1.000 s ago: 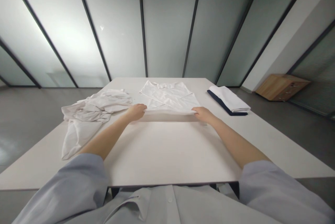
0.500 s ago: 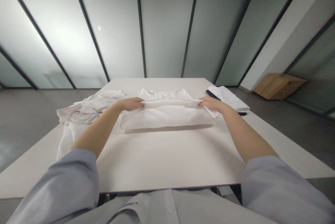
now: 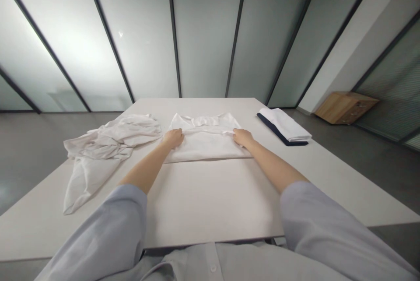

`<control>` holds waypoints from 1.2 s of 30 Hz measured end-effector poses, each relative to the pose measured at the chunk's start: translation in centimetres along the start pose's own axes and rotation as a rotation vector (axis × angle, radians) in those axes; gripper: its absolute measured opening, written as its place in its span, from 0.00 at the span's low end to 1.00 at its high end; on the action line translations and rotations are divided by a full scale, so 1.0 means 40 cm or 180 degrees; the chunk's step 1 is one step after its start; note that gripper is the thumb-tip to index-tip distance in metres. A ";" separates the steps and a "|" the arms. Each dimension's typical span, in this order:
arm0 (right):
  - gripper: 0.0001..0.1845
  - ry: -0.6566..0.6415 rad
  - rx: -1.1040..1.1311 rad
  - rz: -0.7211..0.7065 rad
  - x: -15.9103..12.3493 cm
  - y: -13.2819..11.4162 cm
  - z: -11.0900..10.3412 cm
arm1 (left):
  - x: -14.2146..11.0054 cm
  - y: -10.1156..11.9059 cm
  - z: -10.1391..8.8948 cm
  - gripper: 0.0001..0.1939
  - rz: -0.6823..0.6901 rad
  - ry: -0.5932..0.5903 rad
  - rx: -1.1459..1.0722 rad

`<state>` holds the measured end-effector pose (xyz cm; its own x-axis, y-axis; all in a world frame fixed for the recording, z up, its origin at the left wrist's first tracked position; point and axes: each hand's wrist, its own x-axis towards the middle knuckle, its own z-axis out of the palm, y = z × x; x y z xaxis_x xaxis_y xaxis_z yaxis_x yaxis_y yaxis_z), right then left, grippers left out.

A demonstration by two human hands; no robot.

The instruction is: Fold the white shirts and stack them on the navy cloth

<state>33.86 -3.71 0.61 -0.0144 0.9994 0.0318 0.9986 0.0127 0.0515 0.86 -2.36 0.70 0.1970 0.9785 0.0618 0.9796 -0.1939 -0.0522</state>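
A white shirt [image 3: 208, 147] lies partly folded across the middle of the table, its collar end pointing away from me. My left hand [image 3: 174, 138] is closed on the shirt's left side, fingers curled at the folded-over edge. On the opposite side, my right hand [image 3: 243, 136] is likewise closed on the cloth. Between them the folded edge runs nearly level, below the collar. The fingertips of both hands are partly hidden in the fabric.
A crumpled heap of white clothes [image 3: 111, 138] lies at the left, one part trailing toward the near edge. Folded white cloth [image 3: 285, 124] rests on a dark navy piece [image 3: 297, 143] at the right. A white table [image 3: 213, 202] carries everything; a wooden cabinet [image 3: 346, 107] stands beyond.
Both hands have moved closer together and lower, bringing the lifted fold down onto the shirt. The cloth now lies flatter, with more of the collar end showing.
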 end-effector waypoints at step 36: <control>0.17 0.0459 -0.0067 0.0630 0.207 0.009 -0.089 | 0.150 -0.008 -0.100 0.19 -0.0913 0.0557 -0.0005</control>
<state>33.90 4.47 4.46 0.1728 0.9673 0.1855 0.9814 -0.1850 0.0507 1.89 3.30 5.06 -0.0833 0.9662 0.2440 0.9961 0.0875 -0.0063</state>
